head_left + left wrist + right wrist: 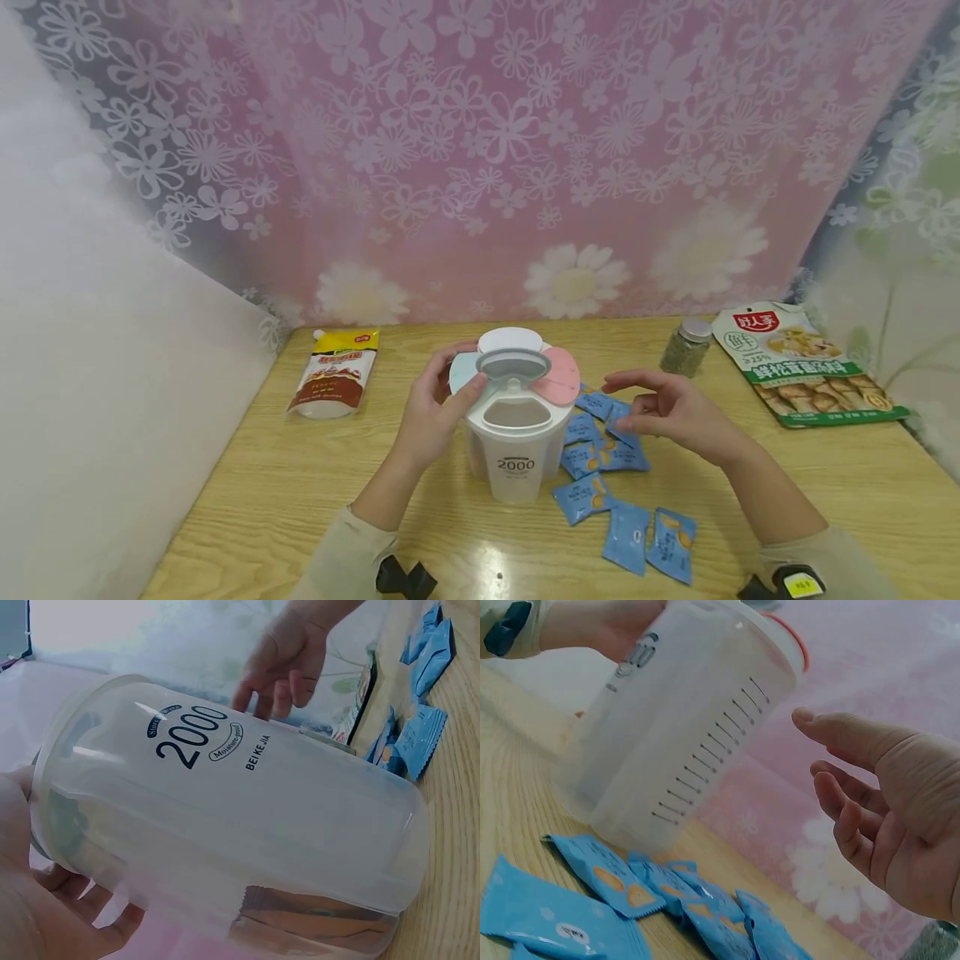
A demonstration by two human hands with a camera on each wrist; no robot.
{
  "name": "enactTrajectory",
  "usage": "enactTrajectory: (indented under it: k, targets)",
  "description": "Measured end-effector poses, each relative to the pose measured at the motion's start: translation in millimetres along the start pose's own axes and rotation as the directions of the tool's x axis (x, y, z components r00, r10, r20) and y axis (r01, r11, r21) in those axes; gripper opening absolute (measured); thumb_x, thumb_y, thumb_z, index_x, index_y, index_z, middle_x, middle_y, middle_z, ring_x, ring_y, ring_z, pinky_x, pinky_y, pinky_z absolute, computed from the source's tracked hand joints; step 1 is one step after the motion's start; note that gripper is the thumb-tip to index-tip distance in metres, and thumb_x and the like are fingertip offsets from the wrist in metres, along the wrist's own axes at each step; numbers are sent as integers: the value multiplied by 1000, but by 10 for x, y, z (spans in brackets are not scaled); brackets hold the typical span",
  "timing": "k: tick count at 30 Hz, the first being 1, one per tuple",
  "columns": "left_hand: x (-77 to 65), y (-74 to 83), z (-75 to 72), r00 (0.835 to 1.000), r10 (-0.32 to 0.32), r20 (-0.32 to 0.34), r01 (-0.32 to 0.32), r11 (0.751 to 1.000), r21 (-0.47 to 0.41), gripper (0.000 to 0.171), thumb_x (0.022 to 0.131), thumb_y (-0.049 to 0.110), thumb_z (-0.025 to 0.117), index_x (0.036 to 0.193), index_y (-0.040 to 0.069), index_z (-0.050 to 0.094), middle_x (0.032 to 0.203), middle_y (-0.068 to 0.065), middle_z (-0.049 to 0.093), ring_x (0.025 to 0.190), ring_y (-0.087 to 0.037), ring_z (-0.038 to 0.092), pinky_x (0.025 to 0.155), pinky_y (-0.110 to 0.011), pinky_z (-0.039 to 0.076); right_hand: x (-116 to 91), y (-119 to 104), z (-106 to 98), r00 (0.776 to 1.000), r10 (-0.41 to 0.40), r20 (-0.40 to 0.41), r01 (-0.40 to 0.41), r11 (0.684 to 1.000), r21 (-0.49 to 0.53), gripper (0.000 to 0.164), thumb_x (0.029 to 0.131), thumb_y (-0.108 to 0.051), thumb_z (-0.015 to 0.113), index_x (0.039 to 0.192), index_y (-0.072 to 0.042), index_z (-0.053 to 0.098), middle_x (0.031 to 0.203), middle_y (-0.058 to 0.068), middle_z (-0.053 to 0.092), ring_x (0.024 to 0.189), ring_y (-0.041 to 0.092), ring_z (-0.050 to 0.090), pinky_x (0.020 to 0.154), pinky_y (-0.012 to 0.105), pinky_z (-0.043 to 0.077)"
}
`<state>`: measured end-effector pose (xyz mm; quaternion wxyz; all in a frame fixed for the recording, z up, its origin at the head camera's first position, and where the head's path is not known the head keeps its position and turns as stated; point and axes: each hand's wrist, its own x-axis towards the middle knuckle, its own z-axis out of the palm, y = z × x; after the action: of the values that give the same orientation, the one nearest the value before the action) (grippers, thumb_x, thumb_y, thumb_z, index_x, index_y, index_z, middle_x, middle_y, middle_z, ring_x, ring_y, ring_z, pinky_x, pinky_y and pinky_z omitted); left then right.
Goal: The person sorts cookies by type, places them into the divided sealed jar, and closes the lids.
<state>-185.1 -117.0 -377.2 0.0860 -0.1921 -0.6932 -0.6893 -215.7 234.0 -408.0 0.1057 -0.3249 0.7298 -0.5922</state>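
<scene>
A translucent storage canister [517,467] marked 2000 stands on the table, its front flap [514,365] raised over an opening. The canister's lid has a light blue section and a pink section [557,377]. My left hand [435,404] holds the canister's left side, thumb on the lid and fingers around the back. A brown packet [315,919] shows through its lower wall in the left wrist view. My right hand [675,412] hovers to the right, fingers loosely bent and holding nothing. Several blue snack packets [581,497] lie below and beside it.
At the back left lies a yellow, white and brown spouted pouch [337,375]. A small jar of dried green herbs [686,347] stands at the back right. Beside it lies a green and white mushroom package [810,367]. Flowered cloth [465,167] hangs behind the table.
</scene>
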Motion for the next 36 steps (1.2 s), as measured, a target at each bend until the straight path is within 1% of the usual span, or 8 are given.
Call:
enactTrajectory:
  k: [8, 10, 13, 20, 24, 29, 32, 36]
  targets:
    - [3, 35, -29, 999, -38, 18, 37, 998, 42, 40, 96, 15, 65, 134, 11, 54, 142, -5, 54, 117, -24, 56, 86, -27, 55, -11, 213, -112, 992, 127, -10, -128, 986, -103, 50, 90, -9, 73, 136, 0, 56, 104, -3, 68, 59, 16, 54, 52, 37, 46]
    - [7, 34, -25, 999, -40, 13, 39, 998, 41, 40, 96, 15, 65, 134, 11, 54, 140, -5, 55, 116, -23, 56, 86, -27, 55, -12, 286, -142, 991, 134, -9, -134, 984, -115, 51, 89, -10, 74, 136, 0, 55, 107, 1, 68, 58, 20, 54, 52, 37, 47]
    - [7, 26, -18, 999, -32, -5, 32, 999, 33, 40, 96, 14, 65, 135, 11, 54, 139, -6, 55, 114, -22, 57, 86, -26, 54, -13, 402, -192, 990, 136, -23, -138, 983, -125, 51, 90, -9, 73, 136, 1, 55, 130, 10, 60, 62, 24, 57, 56, 37, 51]
    - [-12, 19, 6, 1000, -23, -5, 23, 1000, 7, 41, 96, 13, 64, 135, 11, 52, 142, -7, 53, 116, -21, 56, 87, -27, 55, -46, 598, -260, 978, 190, -85, -201, 969, -148, 54, 89, -15, 75, 136, 2, 54, 132, 18, 60, 61, 29, 57, 53, 35, 49]
    - [-18, 10, 19, 1000, -27, 3, 27, 1000, -17, 43, 97, 14, 64, 137, 10, 51, 144, -9, 51, 115, -20, 56, 86, -27, 55, -45, 678, -247, 970, 225, -95, -239, 956, -173, 60, 88, -17, 77, 140, -1, 52, 97, 9, 71, 51, 15, 50, 49, 30, 46]
    - [-27, 4, 20, 999, -36, 0, 36, 998, -43, 43, 97, 12, 63, 138, 9, 49, 143, -11, 50, 112, -19, 57, 83, -27, 57, -33, 740, -214, 957, 273, -98, -287, 935, -206, 66, 86, -18, 78, 143, -3, 49, 60, -1, 55, 51, 4, 43, 46, 27, 40]
    - [-24, -2, 19, 1000, -30, 1, 30, 999, -41, 43, 97, 13, 62, 138, 8, 49, 144, -11, 50, 114, -19, 57, 84, -26, 56, -39, 770, -211, 958, 270, -99, -285, 936, -205, 67, 86, -17, 79, 144, -2, 47, 57, -4, 48, 50, 3, 41, 46, 26, 39]
    - [-22, -19, 13, 1000, -29, 2, 29, 999, -30, 42, 98, 14, 63, 137, 8, 50, 146, -9, 49, 116, -22, 55, 86, -26, 55, -49, 817, -217, 954, 276, -119, -295, 935, -199, 67, 85, -16, 79, 142, 1, 48, 95, 13, 67, 53, 4, 46, 53, 25, 46]
